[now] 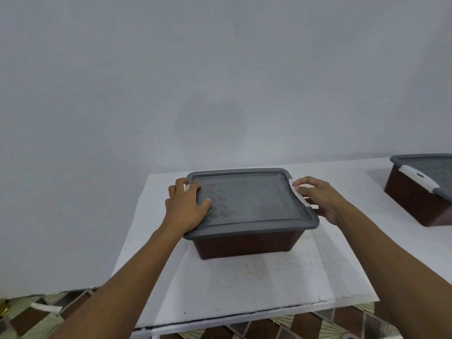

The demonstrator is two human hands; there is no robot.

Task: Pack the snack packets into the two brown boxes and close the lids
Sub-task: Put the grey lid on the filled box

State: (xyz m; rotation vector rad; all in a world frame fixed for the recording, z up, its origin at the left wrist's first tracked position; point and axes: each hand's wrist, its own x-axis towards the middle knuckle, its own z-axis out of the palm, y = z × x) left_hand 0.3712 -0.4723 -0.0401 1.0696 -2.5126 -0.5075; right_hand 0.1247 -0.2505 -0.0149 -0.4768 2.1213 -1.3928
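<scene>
Resting at the centre of the frame on a white tabletop (pixel 244 289), the brown box (pixel 244 244) carries its grey lid (pixel 252 199) flat on top. The left hand (pixel 184 206) grips the lid's left edge, thumb laid on the top surface and fingers curled over the rim. The right hand (pixel 318 199) sits at the lid's right edge, fingers loosely spread and holding nothing, beside a white clasp (pixel 301 195); contact is unclear. A second brown box (pixel 411 204), lidded, stands at the frame's right edge.

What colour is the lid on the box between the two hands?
Grey lid, seen best in the head view.
</scene>
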